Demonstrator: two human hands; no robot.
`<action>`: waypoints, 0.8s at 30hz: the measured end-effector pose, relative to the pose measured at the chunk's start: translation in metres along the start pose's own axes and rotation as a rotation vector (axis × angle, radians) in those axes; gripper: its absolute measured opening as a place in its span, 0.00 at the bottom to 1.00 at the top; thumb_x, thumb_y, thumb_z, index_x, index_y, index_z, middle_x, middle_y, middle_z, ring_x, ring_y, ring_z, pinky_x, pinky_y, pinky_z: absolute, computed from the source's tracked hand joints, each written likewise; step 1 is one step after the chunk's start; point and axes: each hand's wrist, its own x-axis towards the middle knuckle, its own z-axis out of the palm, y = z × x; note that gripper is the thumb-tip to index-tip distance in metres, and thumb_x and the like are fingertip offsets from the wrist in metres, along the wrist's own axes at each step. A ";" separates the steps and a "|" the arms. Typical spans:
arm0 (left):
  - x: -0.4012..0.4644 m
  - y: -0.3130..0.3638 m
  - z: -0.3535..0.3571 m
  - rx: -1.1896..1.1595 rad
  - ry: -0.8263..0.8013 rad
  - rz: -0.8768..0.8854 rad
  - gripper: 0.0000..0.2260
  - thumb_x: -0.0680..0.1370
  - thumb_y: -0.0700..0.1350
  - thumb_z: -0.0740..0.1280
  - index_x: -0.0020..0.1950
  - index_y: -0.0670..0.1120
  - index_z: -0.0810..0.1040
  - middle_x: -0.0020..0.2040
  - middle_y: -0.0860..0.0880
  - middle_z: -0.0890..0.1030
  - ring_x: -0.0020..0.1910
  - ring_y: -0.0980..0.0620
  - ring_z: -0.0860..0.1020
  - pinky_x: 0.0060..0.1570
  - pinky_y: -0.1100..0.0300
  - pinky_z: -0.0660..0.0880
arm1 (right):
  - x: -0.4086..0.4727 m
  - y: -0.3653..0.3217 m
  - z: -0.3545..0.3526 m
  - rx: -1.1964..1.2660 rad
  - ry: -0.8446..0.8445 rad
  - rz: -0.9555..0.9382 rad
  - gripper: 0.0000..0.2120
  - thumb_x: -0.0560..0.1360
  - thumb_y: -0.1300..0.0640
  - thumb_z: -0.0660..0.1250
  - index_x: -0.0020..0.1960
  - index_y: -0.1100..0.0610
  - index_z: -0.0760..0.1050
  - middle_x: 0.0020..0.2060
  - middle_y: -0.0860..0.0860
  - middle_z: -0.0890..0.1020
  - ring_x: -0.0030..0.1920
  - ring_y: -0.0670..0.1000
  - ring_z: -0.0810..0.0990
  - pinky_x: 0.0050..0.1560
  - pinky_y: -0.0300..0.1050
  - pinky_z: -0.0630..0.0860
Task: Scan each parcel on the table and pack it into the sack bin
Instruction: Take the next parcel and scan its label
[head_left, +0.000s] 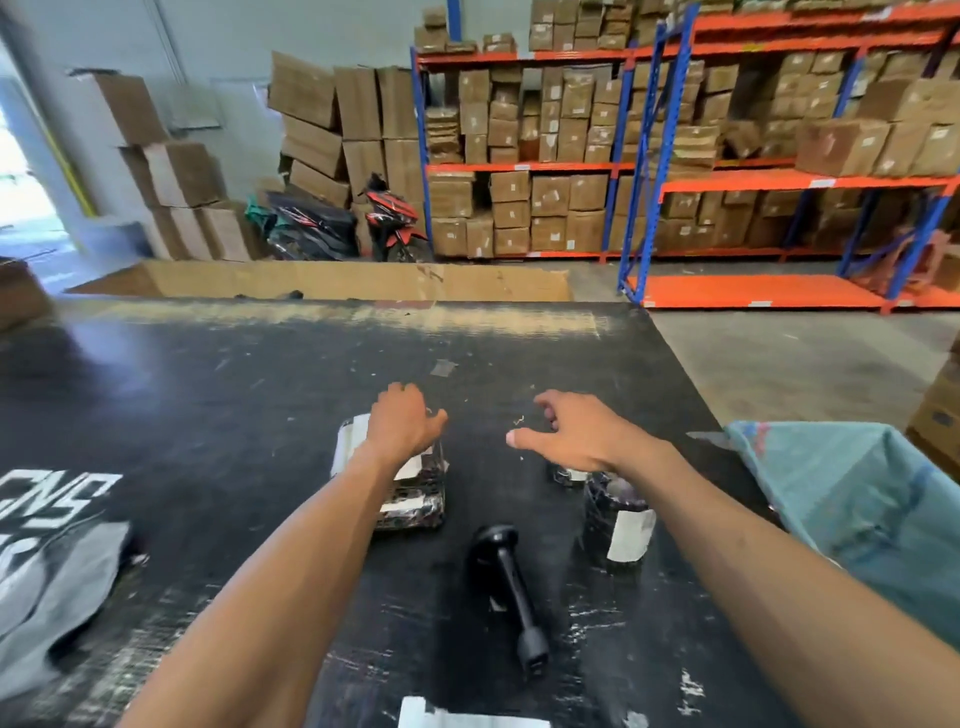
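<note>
Both hands empty, fingers spread: left hand (402, 423) over black-wrapped flat parcel with white label (410, 486), right hand (576, 434) above black table (234, 395). Black cylindrical wrapped parcel (618, 525) and black handheld scanner (506, 582) lie untouched. Teal woven sack bin (857, 499) at right; contents unseen. Most work seems left.

One wide-angle view, worn on the head, looks forward and down across the black table (260, 415), close over both forearms. It faces the far warehouse racking (675, 171); the green sack bin (857, 499) sits at the right edge. Straight lines bow near the borders.
</note>
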 end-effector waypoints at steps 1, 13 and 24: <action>-0.003 -0.012 0.001 0.006 0.008 -0.028 0.27 0.81 0.57 0.64 0.68 0.36 0.72 0.67 0.36 0.74 0.65 0.36 0.74 0.62 0.46 0.72 | 0.001 -0.010 0.012 -0.033 -0.043 -0.007 0.46 0.77 0.29 0.66 0.83 0.55 0.61 0.78 0.56 0.71 0.75 0.57 0.72 0.72 0.54 0.72; 0.013 -0.077 0.037 -0.161 -0.048 -0.286 0.35 0.74 0.71 0.64 0.75 0.53 0.70 0.75 0.40 0.59 0.67 0.30 0.69 0.67 0.39 0.69 | 0.002 -0.013 0.135 -0.122 -0.323 0.184 0.45 0.76 0.32 0.67 0.84 0.52 0.56 0.74 0.60 0.73 0.73 0.64 0.73 0.70 0.57 0.74; 0.032 -0.106 0.031 -0.410 -0.244 -0.294 0.52 0.63 0.75 0.72 0.81 0.58 0.58 0.79 0.43 0.66 0.78 0.39 0.62 0.74 0.44 0.63 | 0.001 0.005 0.159 0.429 -0.240 0.354 0.35 0.69 0.42 0.79 0.74 0.40 0.70 0.62 0.48 0.79 0.60 0.51 0.79 0.27 0.40 0.78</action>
